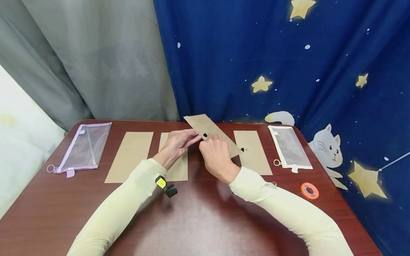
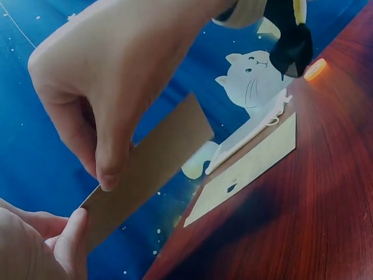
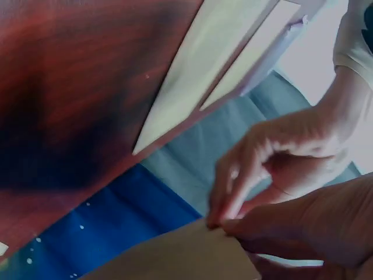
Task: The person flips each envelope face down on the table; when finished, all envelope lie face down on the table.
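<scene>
Each grip pinches the brown paper piece [image 1: 206, 125]: the left hand [image 1: 179, 140] at its edge beside a dark spot [image 1: 205, 134], the right hand [image 1: 215, 153] just rightward, near the frame's centre. The piece tilts, raised off the surface [image 1: 208, 220]. A light, even pinch should spare the edge from creasing; the left hand would best act as a steady anchor for the right. High wrists should avoid nudging the spotted sheet [image 1: 256, 153] at centre right.
</scene>
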The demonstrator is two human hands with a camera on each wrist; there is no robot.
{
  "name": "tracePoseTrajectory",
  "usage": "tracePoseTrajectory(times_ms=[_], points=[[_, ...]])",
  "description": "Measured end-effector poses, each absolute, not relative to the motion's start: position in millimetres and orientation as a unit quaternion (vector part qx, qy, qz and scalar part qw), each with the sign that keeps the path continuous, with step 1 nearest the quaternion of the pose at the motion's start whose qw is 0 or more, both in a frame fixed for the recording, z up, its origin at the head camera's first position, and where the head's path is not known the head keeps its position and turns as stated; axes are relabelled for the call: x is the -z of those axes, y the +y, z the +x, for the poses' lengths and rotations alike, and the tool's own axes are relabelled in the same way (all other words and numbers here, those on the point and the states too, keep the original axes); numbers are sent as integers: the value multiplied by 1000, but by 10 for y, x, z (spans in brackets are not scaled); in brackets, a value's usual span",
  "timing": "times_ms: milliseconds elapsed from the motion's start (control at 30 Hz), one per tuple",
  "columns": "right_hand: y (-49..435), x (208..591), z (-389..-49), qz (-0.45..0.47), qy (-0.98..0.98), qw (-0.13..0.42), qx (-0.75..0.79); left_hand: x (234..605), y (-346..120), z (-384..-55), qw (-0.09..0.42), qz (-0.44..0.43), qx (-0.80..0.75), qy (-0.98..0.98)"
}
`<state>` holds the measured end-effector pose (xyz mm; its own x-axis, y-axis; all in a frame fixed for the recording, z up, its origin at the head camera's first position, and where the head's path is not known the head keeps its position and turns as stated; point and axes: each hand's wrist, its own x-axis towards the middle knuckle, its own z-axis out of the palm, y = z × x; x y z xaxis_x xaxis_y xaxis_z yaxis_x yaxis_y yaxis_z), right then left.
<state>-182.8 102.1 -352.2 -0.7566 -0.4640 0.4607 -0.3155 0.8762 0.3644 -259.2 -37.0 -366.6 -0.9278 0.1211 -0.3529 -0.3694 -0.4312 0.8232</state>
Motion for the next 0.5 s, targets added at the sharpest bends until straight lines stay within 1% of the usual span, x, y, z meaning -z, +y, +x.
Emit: tracePoseTrajectory(times_ms=[133,200,267,333,500], points=[[1023,3583,-1892,200,-915,324,133,3680,-357,-2569,114,-116,-844,511],[1044,3570,-1926,189,-917,335,108,3697,-330,-2563,95,-108,-841,521],[1067,3527,-1954,171,-924,335,65,3727,-293,-2559,89,-108,-834,533],[1086,3453,-1968,151,-932,330,10,3778,-251,-2561,108,-115,-829,536],[1098,3264,-1978,100,-942,306,-95,3936,-148,-2564,198,-124,-839,492]])
